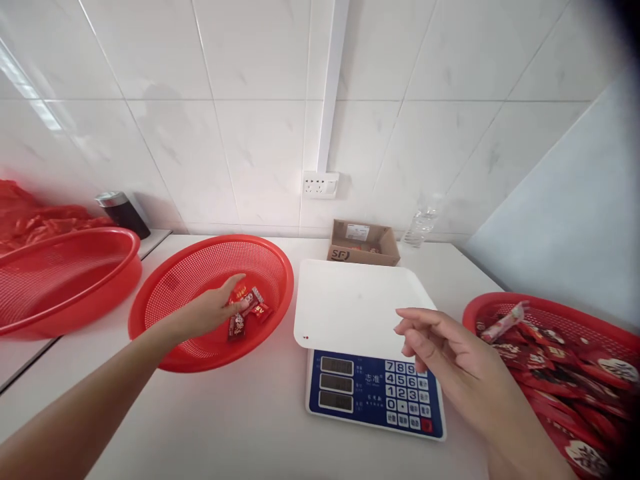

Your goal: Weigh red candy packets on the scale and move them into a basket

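My left hand (pixel 215 309) is inside a round red plastic basket (pixel 165 293), beside a few small wrapped snacks (pixel 255 307) in red and dark packaging. Its thumb and fingers are apart near the packets, and I see no firm hold on any of them. Over the right edge of a digital scale (pixel 350 303) with a white pan hovers my right hand (pixel 445 353). The fingers there are loosely bent and slightly spread, with nothing visible between them. Below the pan, the blue keypad panel (pixel 373 393) faces me; its display digits are too faint to read.
At right, another red basket (pixel 480 303) holds many red packets. An open cardboard box (pixel 364 253) and a clear plastic bottle (pixel 421 223) stand near the tiled wall. To the left are an oval red basket (pixel 115 267), a dark canister (pixel 127 213) and red bags (pixel 45 217).
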Demonstrator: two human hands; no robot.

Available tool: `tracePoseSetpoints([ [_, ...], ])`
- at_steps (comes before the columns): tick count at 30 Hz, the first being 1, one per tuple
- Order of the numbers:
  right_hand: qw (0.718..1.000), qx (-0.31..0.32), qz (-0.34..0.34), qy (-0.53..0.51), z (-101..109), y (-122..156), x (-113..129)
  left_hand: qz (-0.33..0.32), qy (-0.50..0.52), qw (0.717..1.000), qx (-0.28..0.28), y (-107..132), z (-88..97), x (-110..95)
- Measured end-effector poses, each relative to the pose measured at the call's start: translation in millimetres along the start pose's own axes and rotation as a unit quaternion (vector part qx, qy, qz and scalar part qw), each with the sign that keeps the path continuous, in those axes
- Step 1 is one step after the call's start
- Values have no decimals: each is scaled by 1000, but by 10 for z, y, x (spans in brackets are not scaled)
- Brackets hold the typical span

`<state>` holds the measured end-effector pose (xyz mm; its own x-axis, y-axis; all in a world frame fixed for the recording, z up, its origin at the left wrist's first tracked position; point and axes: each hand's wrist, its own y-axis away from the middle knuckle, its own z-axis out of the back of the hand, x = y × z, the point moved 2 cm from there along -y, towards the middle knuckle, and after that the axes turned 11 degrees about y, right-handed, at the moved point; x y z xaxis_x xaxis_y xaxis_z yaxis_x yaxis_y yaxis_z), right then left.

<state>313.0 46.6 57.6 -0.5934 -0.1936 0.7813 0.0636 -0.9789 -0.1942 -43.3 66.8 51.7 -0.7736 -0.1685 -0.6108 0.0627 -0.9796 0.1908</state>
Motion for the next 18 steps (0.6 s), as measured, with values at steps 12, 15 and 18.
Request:
tracePoseSetpoints([
  [12, 993, 31, 22, 112, 83, 40, -99, -58, -210, 959, 181, -667, -279, 354],
  [15, 991, 22, 15, 129, 158, 70, -182, -84, -233, 956, 156, -722, -311, 297],
  [18, 991, 9, 12, 135, 214, 88, -253, -145, -235, 943, 187, -650, -440, 244],
])
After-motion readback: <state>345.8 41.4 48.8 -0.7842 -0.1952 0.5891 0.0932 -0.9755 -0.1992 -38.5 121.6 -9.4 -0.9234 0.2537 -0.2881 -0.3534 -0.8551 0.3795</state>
